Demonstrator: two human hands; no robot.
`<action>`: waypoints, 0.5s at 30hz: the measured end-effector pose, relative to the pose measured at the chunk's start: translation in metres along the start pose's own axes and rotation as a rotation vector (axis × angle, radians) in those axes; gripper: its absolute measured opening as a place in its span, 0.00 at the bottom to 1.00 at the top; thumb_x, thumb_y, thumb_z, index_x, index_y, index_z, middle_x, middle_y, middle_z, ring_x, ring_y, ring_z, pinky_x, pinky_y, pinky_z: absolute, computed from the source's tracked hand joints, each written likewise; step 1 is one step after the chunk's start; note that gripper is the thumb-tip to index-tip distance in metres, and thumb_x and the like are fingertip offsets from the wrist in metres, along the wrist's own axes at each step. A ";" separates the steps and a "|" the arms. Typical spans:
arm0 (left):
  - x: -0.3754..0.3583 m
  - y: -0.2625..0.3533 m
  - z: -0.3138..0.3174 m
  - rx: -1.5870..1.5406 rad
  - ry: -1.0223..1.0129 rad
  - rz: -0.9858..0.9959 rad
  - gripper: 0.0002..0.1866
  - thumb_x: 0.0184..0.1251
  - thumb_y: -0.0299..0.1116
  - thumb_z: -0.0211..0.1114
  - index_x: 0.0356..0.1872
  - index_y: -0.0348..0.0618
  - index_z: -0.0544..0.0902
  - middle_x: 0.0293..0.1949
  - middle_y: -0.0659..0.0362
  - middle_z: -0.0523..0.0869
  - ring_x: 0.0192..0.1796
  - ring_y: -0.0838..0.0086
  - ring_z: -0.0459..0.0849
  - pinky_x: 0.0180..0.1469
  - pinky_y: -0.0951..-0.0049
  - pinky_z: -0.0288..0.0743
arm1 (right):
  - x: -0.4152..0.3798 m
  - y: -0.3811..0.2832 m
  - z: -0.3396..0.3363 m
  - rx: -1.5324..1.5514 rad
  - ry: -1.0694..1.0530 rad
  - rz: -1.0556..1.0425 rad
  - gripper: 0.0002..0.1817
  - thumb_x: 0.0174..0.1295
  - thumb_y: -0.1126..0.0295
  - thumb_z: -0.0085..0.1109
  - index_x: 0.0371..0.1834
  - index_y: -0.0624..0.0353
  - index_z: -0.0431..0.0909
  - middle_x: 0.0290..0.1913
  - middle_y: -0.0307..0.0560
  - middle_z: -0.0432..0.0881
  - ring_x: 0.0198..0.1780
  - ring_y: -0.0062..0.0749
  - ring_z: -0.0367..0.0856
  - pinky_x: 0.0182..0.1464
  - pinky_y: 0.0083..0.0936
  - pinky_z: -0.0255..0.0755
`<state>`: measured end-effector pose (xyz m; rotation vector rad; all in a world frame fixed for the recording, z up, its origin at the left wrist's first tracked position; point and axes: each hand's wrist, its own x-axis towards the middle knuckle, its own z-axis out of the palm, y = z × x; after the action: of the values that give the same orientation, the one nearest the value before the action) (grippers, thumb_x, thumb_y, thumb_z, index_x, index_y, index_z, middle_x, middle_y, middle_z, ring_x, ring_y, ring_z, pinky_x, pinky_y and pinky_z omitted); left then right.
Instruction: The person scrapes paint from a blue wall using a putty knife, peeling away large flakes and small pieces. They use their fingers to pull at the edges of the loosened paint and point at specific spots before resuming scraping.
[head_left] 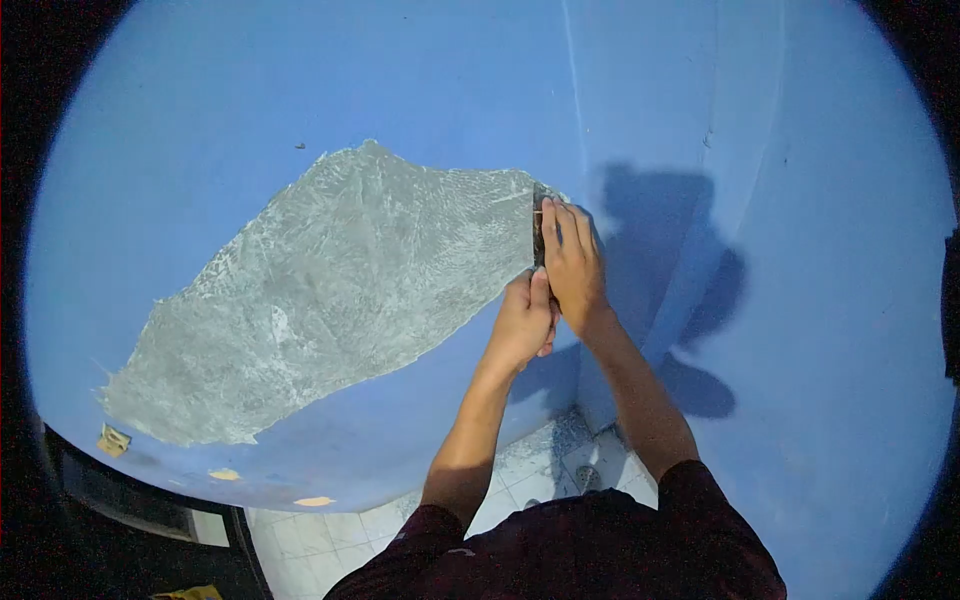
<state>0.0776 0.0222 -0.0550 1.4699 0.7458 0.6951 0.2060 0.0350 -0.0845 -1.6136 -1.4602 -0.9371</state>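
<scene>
Room under renovation: blue painted wall (400, 90) with large scraped grey bare-plaster patch (330, 290); white tiled floor (330, 530) below it.

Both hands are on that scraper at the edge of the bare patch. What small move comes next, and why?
Probably push the scraper rightward under the blue paint: its blade sits at the bare patch's right edge, the right hand pressing it, the left hand gripping below.

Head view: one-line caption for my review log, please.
Both hands, left hand and right hand, press a scraper against the blue wall at the bare grey patch.
</scene>
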 end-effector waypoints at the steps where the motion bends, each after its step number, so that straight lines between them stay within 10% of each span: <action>1: -0.001 0.000 0.002 -0.039 -0.017 -0.007 0.21 0.85 0.46 0.41 0.40 0.37 0.72 0.20 0.61 0.71 0.13 0.80 0.65 0.12 0.76 0.58 | 0.003 0.003 -0.001 0.005 -0.018 -0.009 0.30 0.57 0.77 0.56 0.67 0.70 0.70 0.62 0.56 0.76 0.64 0.49 0.74 0.66 0.38 0.73; 15: 0.011 -0.002 -0.013 0.085 -0.022 0.021 0.18 0.85 0.44 0.43 0.44 0.38 0.72 0.15 0.65 0.67 0.12 0.81 0.64 0.13 0.75 0.59 | 0.000 0.003 0.023 -0.019 0.013 -0.030 0.28 0.64 0.74 0.51 0.68 0.74 0.68 0.63 0.63 0.74 0.66 0.54 0.73 0.68 0.42 0.71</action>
<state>0.0740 0.0387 -0.0573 1.5621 0.7519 0.6687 0.2102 0.0552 -0.0946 -1.6005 -1.4742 -0.9793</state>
